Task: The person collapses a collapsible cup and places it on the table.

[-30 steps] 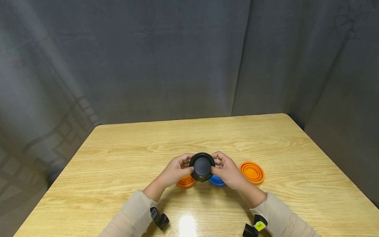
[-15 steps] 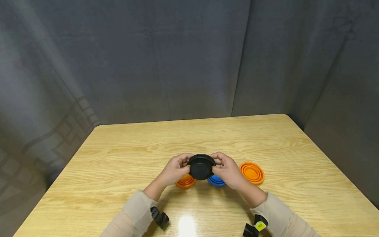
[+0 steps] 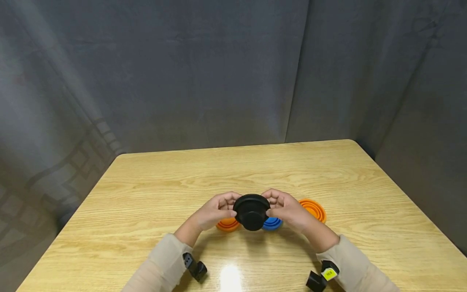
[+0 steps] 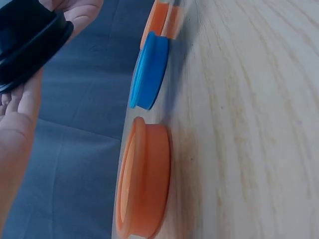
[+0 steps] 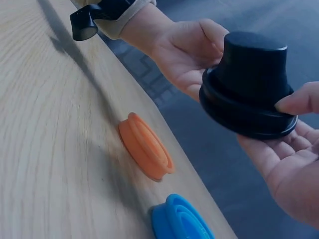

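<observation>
A black collapsible cup (image 3: 251, 215) hangs above the table between my two hands, its rim away from me and its narrower base toward me. My left hand (image 3: 215, 210) pinches the left side of the rim. On the right side my right hand (image 3: 290, 210) pinches it, thumb on the near face and fingers behind. In the right wrist view the base of the black cup (image 5: 254, 64) stands out from the wide rim. Below lie a flattened orange cup (image 3: 228, 224) and a flattened blue cup (image 3: 272, 223), both partly covered in the head view.
Another flattened orange cup (image 3: 314, 209) lies to the right, partly behind my right hand. All three sit on a light wooden table (image 3: 175, 178). Grey curtains (image 3: 182, 73) surround its far side and flanks. A camera is strapped to each sleeve.
The black cup has tilted so its base faces me and now stands out further. Both hands keep their grip; the cup and right hand have shifted slightly right and toward me.
</observation>
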The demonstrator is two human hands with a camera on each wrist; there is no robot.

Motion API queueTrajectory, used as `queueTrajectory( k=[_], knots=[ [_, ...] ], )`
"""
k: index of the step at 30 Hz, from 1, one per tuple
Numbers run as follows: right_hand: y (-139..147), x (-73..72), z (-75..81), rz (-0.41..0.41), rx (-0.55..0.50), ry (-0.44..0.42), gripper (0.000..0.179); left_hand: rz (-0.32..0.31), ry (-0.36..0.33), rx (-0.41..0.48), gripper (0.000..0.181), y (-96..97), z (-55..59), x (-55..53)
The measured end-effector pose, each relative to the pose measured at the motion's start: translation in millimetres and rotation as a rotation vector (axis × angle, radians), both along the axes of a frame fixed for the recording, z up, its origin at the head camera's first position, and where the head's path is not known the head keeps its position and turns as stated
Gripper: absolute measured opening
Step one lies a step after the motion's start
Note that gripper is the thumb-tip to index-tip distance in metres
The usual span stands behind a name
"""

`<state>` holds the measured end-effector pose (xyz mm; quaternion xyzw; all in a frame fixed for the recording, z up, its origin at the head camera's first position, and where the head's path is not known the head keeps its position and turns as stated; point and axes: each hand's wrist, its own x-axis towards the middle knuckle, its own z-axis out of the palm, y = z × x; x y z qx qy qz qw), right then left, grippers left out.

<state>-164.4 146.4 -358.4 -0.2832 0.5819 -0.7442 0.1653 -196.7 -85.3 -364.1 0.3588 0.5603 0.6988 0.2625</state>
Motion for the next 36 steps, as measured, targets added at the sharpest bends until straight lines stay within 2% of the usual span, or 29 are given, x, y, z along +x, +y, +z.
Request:
queueTrajectory(
  k=[5,13,19,25,36],
  knots=[
    [0,1.1,2.9,0.003,0.044,-0.003,0.022,0.043,-0.009,-0.019,0.054,0.3,1.3,1.6],
    [-1,0.2,2.9,-0.006,0.103,-0.054,0.02,0.081,-0.009,-0.049,0.049,0.4,-0.8,4.0],
    [-3,-0.1,0.1,-0.024,0.128,-0.072,0.026,0.112,0.062,-0.102,0.037,4.0,-1.2,4.6],
    [-7,0.7,0.9,-0.054,0.144,-0.085,0.029,0.19,0.133,-0.188,0.027,9.5,0.6,6.4],
    [-11,1.5,2.9,-0.116,0.2,-0.073,0.027,0.239,0.167,-0.268,0.024,12.8,3.7,7.3]
  ],
)
